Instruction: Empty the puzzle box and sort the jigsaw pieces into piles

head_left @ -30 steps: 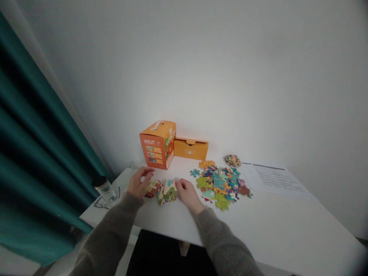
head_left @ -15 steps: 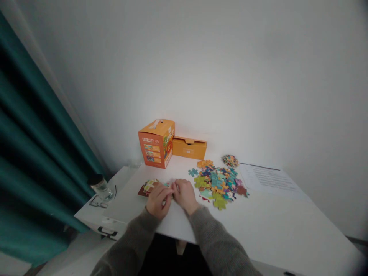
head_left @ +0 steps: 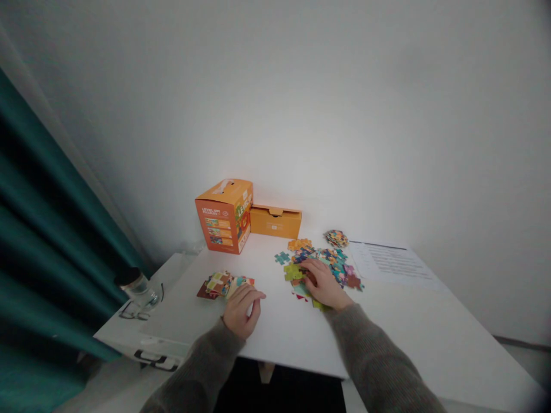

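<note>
- Pieces (head_left: 338, 261): heaped loosely on the white table (head_left: 387, 327), mixed in teal, green, orange, brown and purple, partly covered by the right hand (head_left: 326, 284).
- Curtain (head_left: 38, 241): dark green, hanging far left of the pieces.
- Box (head_left: 226, 215): orange, lettered "LEVEL UP! PUZZLES", standing upright behind the pieces, to the left.
- Sheets (head_left: 387, 261): printed with lines of text, lying just right of the pieces.
- Slim box (head_left: 275, 222): plain orange, standing behind the pieces, slightly left.
- Right hand: laid over the left part of the pieces, with fingers curled down among green and brown ones; cannot tell whether gripping any.
- Left hand (head_left: 241, 312): left of the pieces, with fingers loosely bent at the edge of a patterned stack (head_left: 219, 282); cannot tell whether grasping it.
- Jar (head_left: 142, 292): clear, dark-lidded, far left of the pieces.
- Glasses (head_left: 136, 312): likewise far left of the pieces.
- Round stack (head_left: 336, 238): just behind the pieces.
- Teal piece (head_left: 282, 258): lying singly, just left of the pieces.
</note>
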Demonstrator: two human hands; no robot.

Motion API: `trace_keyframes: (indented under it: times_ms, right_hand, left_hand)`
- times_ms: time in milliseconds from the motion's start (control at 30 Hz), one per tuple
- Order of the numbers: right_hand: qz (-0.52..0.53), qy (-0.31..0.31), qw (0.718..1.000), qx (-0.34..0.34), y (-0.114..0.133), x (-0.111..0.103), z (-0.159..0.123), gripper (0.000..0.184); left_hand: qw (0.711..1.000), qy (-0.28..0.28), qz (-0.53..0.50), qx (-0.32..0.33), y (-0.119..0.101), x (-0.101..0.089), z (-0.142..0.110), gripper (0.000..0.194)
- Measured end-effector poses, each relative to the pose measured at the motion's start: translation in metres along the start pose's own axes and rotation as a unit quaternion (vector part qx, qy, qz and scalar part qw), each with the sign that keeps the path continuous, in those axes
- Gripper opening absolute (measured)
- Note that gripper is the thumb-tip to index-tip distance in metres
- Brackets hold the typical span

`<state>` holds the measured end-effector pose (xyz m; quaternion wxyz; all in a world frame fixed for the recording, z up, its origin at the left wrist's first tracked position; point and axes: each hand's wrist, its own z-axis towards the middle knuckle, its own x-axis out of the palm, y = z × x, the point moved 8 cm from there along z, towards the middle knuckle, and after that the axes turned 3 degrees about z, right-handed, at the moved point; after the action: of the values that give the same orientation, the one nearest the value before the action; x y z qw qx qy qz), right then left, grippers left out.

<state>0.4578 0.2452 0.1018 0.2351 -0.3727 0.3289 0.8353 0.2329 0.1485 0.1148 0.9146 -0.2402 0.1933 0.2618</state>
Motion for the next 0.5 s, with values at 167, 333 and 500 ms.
trace_keyframes:
  times_ms: [167,333,500]
  right_hand:
    - [-0.047,0.036,0.998,-0.025,0.014,0.014,0.002,0.049]
    - [-0.032,0.039,0.998,-0.025,0.023,0.022,0.009,0.031]
    - [0.070,-0.066,0.995,0.017,0.010,0.000,0.007,0.016]
  left_hand:
    - [0.993,0.015,-0.086,-0.074,-0.012,0.005,0.014,0.018]
    - [0.976,0.080,-0.180,-0.090,-0.027,0.037,0.038,0.018]
    - [0.970,0.028,-0.203,-0.132,-0.021,0.071,0.042,0.017]
